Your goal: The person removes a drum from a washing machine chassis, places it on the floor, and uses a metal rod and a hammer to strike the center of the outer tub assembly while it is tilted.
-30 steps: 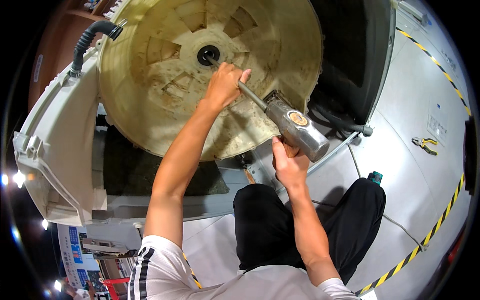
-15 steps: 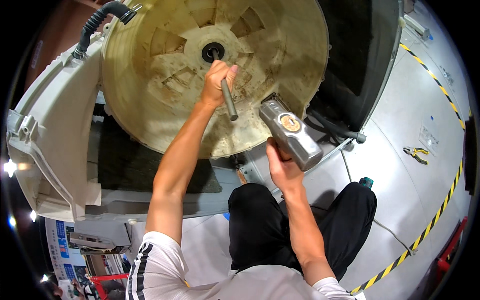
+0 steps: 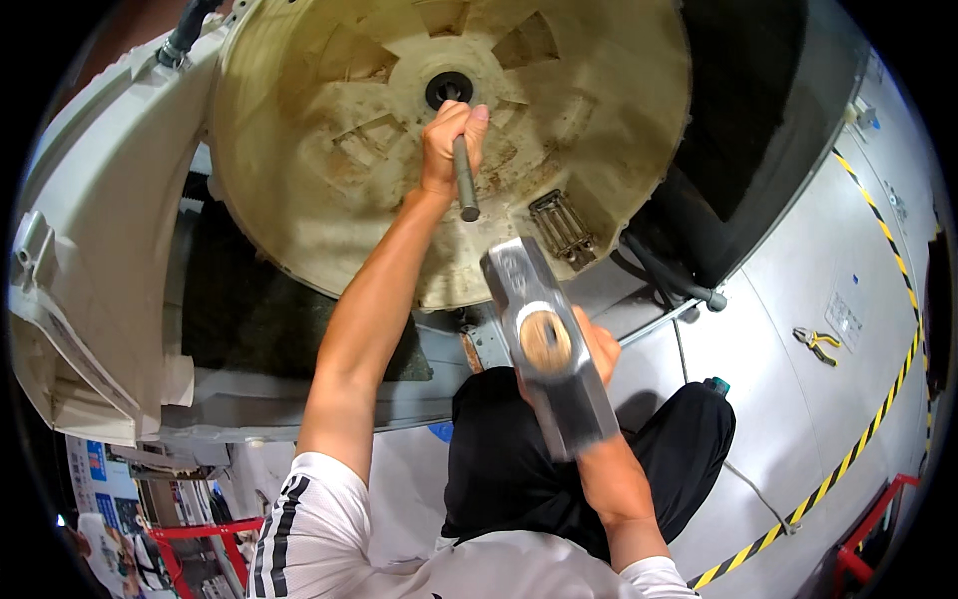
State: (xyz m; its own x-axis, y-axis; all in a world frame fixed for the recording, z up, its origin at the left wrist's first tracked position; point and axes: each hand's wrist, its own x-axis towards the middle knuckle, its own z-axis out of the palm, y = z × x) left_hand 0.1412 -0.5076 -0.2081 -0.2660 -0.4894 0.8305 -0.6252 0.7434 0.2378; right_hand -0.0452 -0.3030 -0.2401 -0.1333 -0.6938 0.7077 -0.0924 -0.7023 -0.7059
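My left hand (image 3: pixel 451 147) is closed around a grey metal rod (image 3: pixel 466 190). The rod's far end reaches into the black ring (image 3: pixel 439 88) at the centre of a stained, cream plastic washing machine tub (image 3: pixel 329 215); its near end points back toward me. In my right hand (image 3: pixel 596 349) is a sledgehammer (image 3: pixel 574 404), its steel head raised off the rod and nearer to me. The head hides most of the handle and part of that hand's fingers. A heating element (image 3: pixel 564 228) lies in the tub's lower right wall.
A black hose (image 3: pixel 185 35) rises at the tub's upper left, beside the white casing (image 3: pixel 85 250). Pliers with yellow-black handles (image 3: pixel 818 344) lie on the floor at right, inside yellow-black striped tape (image 3: pixel 878 404). A red metal frame (image 3: pixel 205 529) stands at lower left.
My right hand has drawn the sledgehammer back toward me, away from the tub, uncovering the heating element. The left hand keeps its hold on the rod. The whole view has shifted slightly.
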